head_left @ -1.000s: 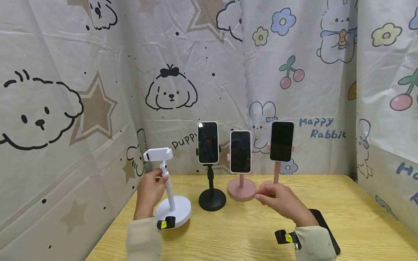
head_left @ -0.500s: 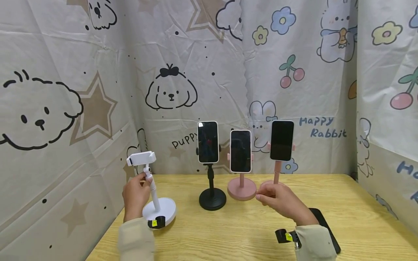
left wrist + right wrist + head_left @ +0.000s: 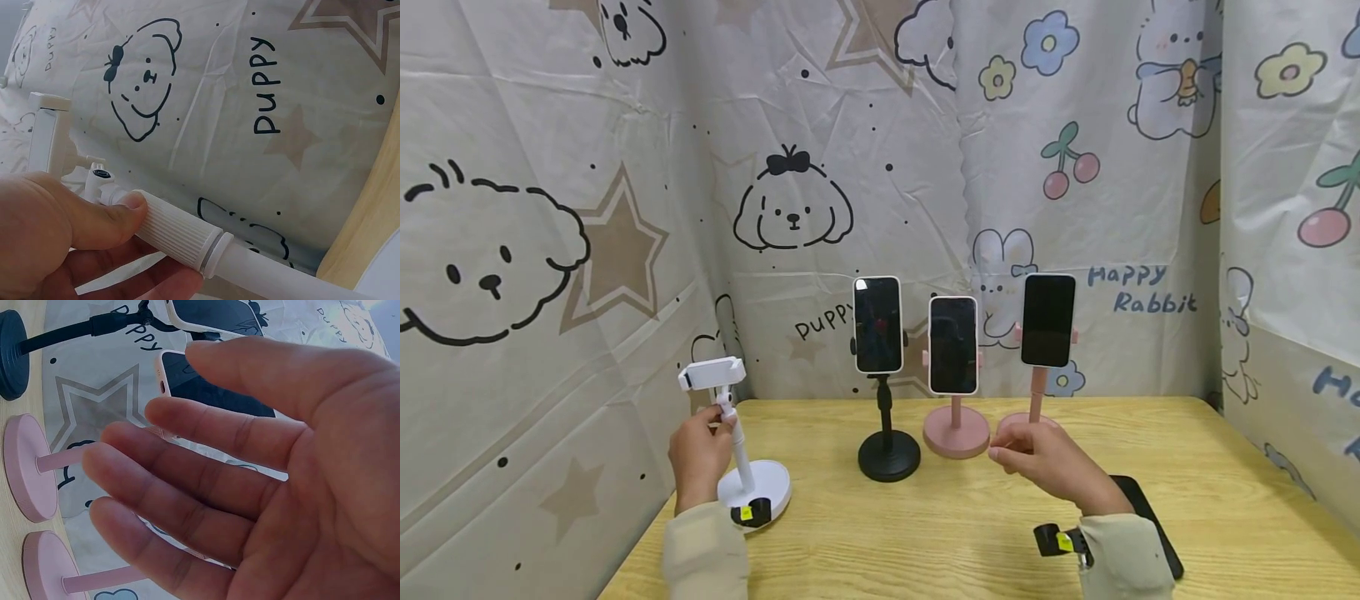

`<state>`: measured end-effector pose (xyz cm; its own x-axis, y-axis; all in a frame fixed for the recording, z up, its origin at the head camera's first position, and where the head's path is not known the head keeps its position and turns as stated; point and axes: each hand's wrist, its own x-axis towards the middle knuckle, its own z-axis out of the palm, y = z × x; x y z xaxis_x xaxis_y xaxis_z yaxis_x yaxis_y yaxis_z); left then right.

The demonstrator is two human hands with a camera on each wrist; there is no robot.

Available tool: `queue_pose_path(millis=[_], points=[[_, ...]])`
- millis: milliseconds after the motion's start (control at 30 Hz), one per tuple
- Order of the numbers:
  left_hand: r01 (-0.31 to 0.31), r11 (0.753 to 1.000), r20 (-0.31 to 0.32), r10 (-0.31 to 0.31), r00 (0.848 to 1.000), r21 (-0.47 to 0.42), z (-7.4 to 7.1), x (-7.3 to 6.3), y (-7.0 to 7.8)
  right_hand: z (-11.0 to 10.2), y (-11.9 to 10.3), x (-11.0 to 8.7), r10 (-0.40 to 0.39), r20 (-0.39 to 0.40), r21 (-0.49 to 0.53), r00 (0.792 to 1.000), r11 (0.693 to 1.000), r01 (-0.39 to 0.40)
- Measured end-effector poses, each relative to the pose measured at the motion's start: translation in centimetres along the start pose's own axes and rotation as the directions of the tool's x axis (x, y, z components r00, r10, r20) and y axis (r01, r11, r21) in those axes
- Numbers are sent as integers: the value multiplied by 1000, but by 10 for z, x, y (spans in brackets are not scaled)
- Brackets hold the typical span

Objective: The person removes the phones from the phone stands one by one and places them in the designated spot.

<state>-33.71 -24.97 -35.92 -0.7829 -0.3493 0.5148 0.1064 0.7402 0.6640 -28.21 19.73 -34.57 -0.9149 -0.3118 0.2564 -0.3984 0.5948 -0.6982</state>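
On the left, my left hand (image 3: 696, 450) grips the upper post of a white phone stand (image 3: 742, 458) between thumb and fingers. The left wrist view shows the thumb on the ribbed collar (image 3: 175, 234) below the ball joint. At the top, the white clamp (image 3: 712, 374) shows no phone in it. The post leans slightly; whether the round base (image 3: 775, 483) touches the table cannot be told. My right hand (image 3: 1060, 467) holds nothing. Its fingers are relaxed and apart in the right wrist view, in front of the pink stands.
A black stand (image 3: 888, 457), a pink stand (image 3: 957, 433) and a taller pink stand (image 3: 1037, 393) stand in a row, each holding a phone. A black phone (image 3: 1152, 521) lies on the wooden table (image 3: 955, 533) by my right forearm. Printed cloth (image 3: 850, 125) hangs behind.
My left hand has carried the white phone stand leftward and a little nearer, away from the black stand. The right hand has stayed almost where it was.
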Motion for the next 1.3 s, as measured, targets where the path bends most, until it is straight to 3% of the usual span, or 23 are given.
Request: queue_pose_path(millis=[467, 1033, 1200, 1300], points=[[27, 1000, 34, -26, 999, -7, 6, 0, -3, 0, 0, 0, 21, 13, -1, 1000, 1000, -21], [76, 997, 144, -71, 987, -24, 1, 0, 0, 2, 2, 0, 72, 43, 9, 996, 997, -72], [135, 990, 159, -127, 979, -38, -4, 1, 5, 1, 2, 0, 66, 39, 5, 997, 998, -67], [182, 981, 121, -173, 977, -66, -10, -1, 13, 0, 2, 0, 54, 23, -1, 998, 999, -54]])
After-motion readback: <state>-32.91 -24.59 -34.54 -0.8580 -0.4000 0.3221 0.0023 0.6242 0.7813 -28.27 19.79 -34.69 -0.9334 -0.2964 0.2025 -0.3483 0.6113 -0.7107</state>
